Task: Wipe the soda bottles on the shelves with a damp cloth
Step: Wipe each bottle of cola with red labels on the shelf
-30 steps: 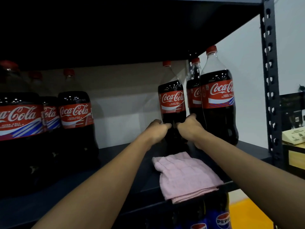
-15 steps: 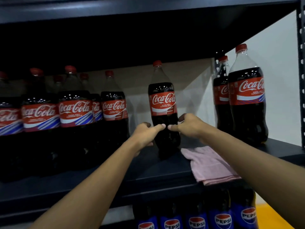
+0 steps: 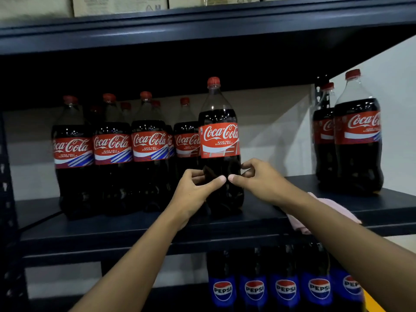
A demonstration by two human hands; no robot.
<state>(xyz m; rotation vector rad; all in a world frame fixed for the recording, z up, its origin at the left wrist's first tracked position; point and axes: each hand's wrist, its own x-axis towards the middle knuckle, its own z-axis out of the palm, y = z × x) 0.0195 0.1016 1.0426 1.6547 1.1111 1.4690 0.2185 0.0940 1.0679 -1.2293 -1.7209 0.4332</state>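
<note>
A large Coca-Cola bottle point(image 3: 219, 140) with a red cap stands upright on the dark shelf point(image 3: 135, 224), close to a row of several like bottles point(image 3: 112, 152) on its left. My left hand point(image 3: 195, 190) and my right hand point(image 3: 258, 179) curl round its lower body from either side, thumbs meeting in front. The pink cloth point(image 3: 333, 210) lies on the shelf's front edge to the right, partly hidden behind my right forearm; neither hand touches it.
Two more Coca-Cola bottles point(image 3: 358, 140) stand at the shelf's right end. Several Pepsi bottles point(image 3: 286, 287) line the shelf below. Cardboard boxes point(image 3: 119, 4) sit on the shelf above. A perforated upright post point(image 3: 5, 176) frames the left side.
Both hands have slid the held bottle leftward along the shelf, away from the two right-end bottles and up to the left row. The cloth stayed where it lay.
</note>
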